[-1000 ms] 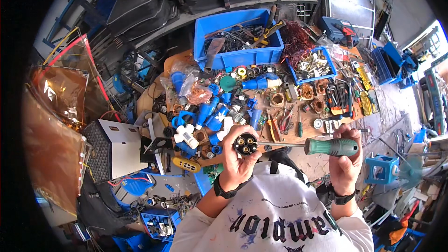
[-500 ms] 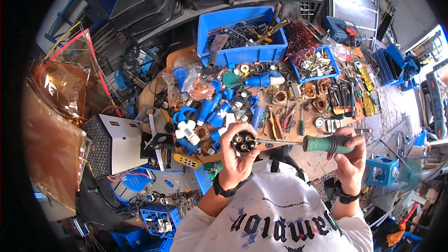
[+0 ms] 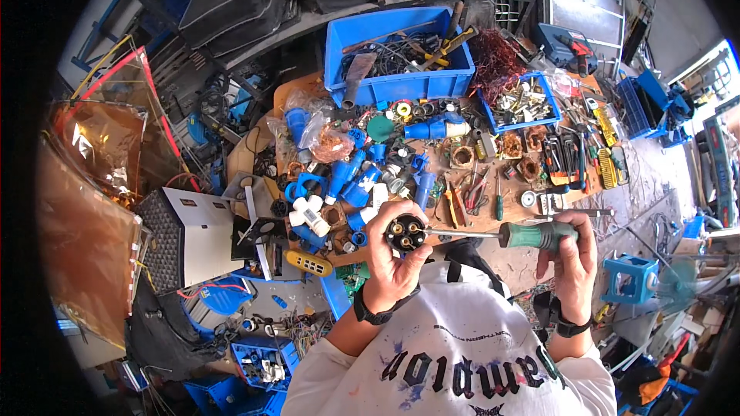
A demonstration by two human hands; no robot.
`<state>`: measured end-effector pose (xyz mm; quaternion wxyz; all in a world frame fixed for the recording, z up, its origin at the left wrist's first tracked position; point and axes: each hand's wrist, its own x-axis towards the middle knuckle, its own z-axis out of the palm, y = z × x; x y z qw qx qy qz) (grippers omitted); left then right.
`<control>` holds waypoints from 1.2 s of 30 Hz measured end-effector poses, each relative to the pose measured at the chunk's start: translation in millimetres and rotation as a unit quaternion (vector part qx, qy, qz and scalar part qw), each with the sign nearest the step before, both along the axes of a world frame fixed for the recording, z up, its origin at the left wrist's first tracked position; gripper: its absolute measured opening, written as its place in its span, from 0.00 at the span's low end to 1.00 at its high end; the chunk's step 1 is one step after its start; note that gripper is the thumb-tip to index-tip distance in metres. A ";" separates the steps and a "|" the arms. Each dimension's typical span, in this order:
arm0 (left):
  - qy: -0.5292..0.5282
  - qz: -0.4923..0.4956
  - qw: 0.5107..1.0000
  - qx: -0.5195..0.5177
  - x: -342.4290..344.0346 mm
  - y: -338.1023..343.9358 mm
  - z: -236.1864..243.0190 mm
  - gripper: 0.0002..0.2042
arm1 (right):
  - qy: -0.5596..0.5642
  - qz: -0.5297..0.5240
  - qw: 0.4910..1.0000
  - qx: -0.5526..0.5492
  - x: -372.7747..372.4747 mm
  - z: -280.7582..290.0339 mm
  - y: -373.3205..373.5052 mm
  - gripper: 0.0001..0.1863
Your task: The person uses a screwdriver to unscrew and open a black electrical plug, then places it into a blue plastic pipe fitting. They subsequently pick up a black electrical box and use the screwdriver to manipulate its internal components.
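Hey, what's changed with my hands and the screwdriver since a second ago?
Your right grip has shifted on the screwdriver: its fingers now cover the handle's end, which showed earlier. Nothing was picked up or let go. Your left grip still holds the round black plug, with the shaft pointing at its side.

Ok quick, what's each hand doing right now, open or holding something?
Left hand: closed, holding a round black connector with brass-coloured contacts.
Right hand: closed on the handle of a green screwdriver.
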<state>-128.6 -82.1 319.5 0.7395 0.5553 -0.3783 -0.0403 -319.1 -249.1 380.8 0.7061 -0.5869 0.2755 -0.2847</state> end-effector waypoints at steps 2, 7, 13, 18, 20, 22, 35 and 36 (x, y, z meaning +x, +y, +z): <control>0.025 -0.008 1.000 -0.004 -1.8 0.7 -0.1 0.29 | -0.061 0.019 0.998 0.010 3.7 3.3 0.0 0.17; 0.015 -0.008 1.000 -0.005 -3.6 -0.5 0.5 0.29 | -0.130 0.035 0.990 0.038 9.0 6.7 -3.7 0.18; -0.013 -0.012 1.000 0.013 -5.1 -2.8 -1.3 0.29 | -0.037 0.007 0.996 0.086 2.8 2.2 -5.6 0.10; 0.015 -0.022 0.999 -0.018 -2.5 -0.8 3.0 0.28 | 0.064 0.090 0.986 0.125 -6.9 14.1 -10.1 0.12; 0.019 -0.026 0.999 -0.024 -2.7 -1.6 3.0 0.28 | 0.077 0.082 0.988 0.107 -7.2 15.1 -9.7 0.12; 0.017 -0.031 0.999 -0.011 -2.0 -1.1 2.3 0.29 | 0.057 0.061 0.993 0.088 -6.9 15.3 -8.7 0.11; -0.021 -0.015 0.999 0.019 -5.5 -3.5 0.6 0.29 | -0.084 0.004 0.994 0.069 -0.8 -4.9 -11.4 0.18; -0.015 -0.013 1.000 0.014 -6.6 -4.3 1.3 0.29 | -0.098 0.012 0.991 0.095 -0.8 -6.6 -11.7 0.18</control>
